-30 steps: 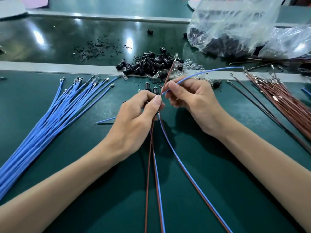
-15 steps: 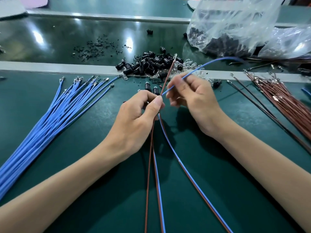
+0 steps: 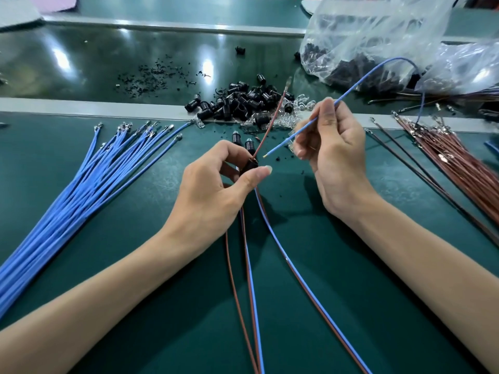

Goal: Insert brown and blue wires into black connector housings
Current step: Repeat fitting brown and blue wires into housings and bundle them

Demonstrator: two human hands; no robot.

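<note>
Right hand (image 3: 333, 149) pinches blue wire (image 3: 286, 140) before heaped black housings (image 3: 237, 103).

One wide view from the person's head looks forward and down over the desk (image 3: 54, 147); it sits close above the left hand (image 3: 213, 195) and right hand (image 3: 334, 160); both forearms enter from the bottom edge.

Looks like a factory assembly bench, going by the green work mat (image 3: 140, 201), sorted bundles of blue wires (image 3: 89, 184) and brown wires (image 3: 459, 168), a heap of black housings (image 3: 243, 103) and clear bags (image 3: 364, 36) of dark parts.
</note>
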